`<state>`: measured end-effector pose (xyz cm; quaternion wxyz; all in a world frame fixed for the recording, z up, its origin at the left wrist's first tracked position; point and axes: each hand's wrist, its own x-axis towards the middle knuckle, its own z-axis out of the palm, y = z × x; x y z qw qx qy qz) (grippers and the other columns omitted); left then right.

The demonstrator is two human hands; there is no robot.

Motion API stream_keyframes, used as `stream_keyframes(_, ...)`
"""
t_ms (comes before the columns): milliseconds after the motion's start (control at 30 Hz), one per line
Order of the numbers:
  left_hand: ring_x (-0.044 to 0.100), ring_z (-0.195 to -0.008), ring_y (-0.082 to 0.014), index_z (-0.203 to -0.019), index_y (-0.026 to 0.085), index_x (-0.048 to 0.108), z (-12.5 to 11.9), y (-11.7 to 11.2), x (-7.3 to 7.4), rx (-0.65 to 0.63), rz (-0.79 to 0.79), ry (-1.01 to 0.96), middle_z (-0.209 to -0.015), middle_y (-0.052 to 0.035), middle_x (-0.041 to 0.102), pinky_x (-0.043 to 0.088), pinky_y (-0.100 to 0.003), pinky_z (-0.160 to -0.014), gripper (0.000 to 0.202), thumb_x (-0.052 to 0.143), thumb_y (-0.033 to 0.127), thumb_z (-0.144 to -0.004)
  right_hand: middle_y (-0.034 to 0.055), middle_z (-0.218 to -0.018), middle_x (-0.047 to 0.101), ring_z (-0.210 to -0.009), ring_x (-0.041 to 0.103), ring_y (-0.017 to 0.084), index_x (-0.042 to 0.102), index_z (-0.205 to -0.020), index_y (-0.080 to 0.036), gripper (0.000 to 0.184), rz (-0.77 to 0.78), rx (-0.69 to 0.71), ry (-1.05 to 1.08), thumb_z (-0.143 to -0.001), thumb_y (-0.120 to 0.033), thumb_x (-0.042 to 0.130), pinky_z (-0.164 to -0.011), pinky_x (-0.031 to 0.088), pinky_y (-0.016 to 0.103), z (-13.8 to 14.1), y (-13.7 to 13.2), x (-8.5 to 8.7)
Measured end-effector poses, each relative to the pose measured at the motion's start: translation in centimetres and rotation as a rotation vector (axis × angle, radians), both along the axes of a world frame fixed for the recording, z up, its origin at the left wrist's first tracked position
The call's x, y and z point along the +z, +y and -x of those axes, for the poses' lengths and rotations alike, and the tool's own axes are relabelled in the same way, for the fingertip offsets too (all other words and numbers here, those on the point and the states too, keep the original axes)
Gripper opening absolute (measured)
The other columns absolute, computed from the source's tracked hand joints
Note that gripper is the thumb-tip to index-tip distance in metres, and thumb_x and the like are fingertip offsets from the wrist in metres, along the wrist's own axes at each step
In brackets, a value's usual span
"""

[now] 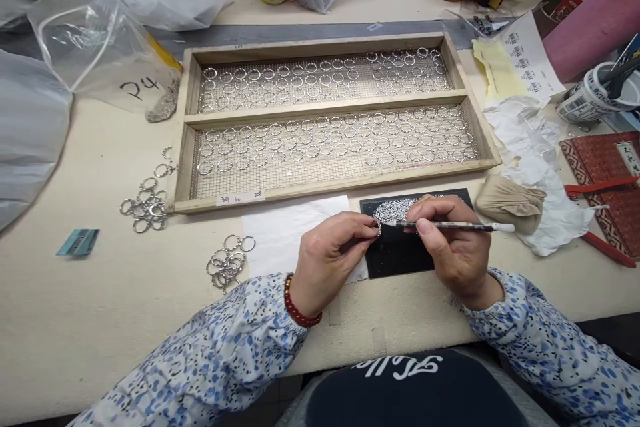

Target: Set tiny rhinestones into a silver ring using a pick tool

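Observation:
Between the thumb and forefinger of my left hand [330, 250] is a small silver ring [379, 229], mostly hidden by the fingertips. My right hand [455, 247] grips a slim pen-like tool [467, 226] with a white end, and its pointed tip touches or nearly touches the ring. Both hands are over a black pad [400, 257], on which many tiny glittering stones [393, 208] lie spread near the far edge. A white paper sheet [275, 240] lies under and left of my left hand. Loose silver rings [227, 265] form a pile left of it.
Behind my hands, a two-part wooden frame with wire mesh [320, 107] holds rows of rings. More rings [147, 207] lie left of it, near a clear bag [105, 53] marked P4. Crumpled tissue [530, 147], red-handled pliers [607, 247] and a white tub [595, 97] stand right.

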<state>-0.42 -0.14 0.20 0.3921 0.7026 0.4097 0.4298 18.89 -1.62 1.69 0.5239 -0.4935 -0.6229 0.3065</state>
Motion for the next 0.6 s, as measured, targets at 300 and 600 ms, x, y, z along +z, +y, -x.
stream_keyframes(300, 0.075, -0.087, -0.0188, -0.087, 0.016, 0.075, -0.35, -0.24, -0.14, 0.033, 0.105, -0.125, -0.090, -0.0068, 0.078, 0.064, -0.033, -0.082, 0.005, 0.072, 0.013, -0.086, -0.0018, -0.079, 0.066, -0.072, 0.065, 0.009, 0.066, -0.108, -0.021, 0.023, -0.046, 0.037, -0.108, -0.094, -0.010, 0.052, -0.071, 0.054, 0.026, -0.04, 0.07, 0.18)
stream_keyframes(600, 0.074, -0.078, -0.0144, -0.088, 0.018, 0.076, -0.39, -0.46, 0.06, 0.042, 0.105, -0.229, -0.086, -0.0030, 0.078, 0.063, -0.025, -0.075, 0.008, 0.076, 0.013, -0.083, 0.0040, -0.086, 0.073, -0.080, 0.069, 0.013, 0.065, -0.100, -0.017, 0.013, -0.184, 0.149, -0.373, -0.091, -0.011, 0.058, -0.074, 0.056, 0.026, 0.26, 0.53, -0.10)
